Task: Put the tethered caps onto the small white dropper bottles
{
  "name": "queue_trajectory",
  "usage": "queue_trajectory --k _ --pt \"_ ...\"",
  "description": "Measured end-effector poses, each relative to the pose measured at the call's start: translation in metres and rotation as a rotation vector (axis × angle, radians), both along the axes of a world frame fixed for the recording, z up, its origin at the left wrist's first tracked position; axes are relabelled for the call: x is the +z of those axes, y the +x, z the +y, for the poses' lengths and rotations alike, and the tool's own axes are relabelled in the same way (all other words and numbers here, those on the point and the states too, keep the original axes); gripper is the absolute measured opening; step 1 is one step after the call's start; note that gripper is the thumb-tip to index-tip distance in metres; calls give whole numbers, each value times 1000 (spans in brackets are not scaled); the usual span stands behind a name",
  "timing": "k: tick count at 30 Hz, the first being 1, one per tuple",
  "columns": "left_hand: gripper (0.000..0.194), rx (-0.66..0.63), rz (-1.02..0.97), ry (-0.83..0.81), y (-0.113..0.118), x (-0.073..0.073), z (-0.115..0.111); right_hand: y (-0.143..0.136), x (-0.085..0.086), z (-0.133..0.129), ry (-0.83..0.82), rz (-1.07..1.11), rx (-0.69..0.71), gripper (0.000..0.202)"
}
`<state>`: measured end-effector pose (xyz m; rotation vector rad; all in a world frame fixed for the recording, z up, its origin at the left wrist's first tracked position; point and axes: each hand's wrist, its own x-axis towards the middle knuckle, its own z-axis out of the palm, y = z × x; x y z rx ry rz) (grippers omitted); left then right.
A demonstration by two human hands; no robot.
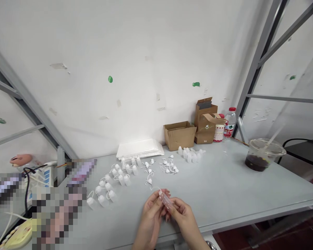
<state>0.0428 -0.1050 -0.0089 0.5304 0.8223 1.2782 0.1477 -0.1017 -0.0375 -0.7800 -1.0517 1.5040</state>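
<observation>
Near the front edge of the table, my left hand (153,207) and my right hand (182,212) both hold one small translucent plastic squeeze bottle (167,200). My left fingers pinch its neck end, where a thin white strap sticks out to the left. The right thumb and fingers grip its lower body. Beyond my hands lie several white dropper caps with looped straps (169,168), some in a loose pile. To the left stand several similar bottles with caps and straps fitted (120,180). Farther back on the right is a cluster of bottles without visible straps (189,158).
Against the wall are a stack of white sheets (139,148), an open cardboard box (179,136), a brown paper bag (205,128) and a red-capped bottle (229,125). A plastic cup of dark drink (258,161) stands right. Power strips and cables (43,180) lie left, beside blurred patches.
</observation>
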Motion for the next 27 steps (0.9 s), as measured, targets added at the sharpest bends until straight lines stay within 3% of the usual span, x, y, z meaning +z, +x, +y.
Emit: queue_trajectory --k 11,20,27 --pt "27 -94 2 58 -7 3 1 0 -1 2 6 18 92 37" --pt "13 -111 -152 20 -4 0 2 0 4 -3 35 -33 -6 33" --pt "8 -129 -213 3 -5 3 1 1 1 0 33 -32 50 37"
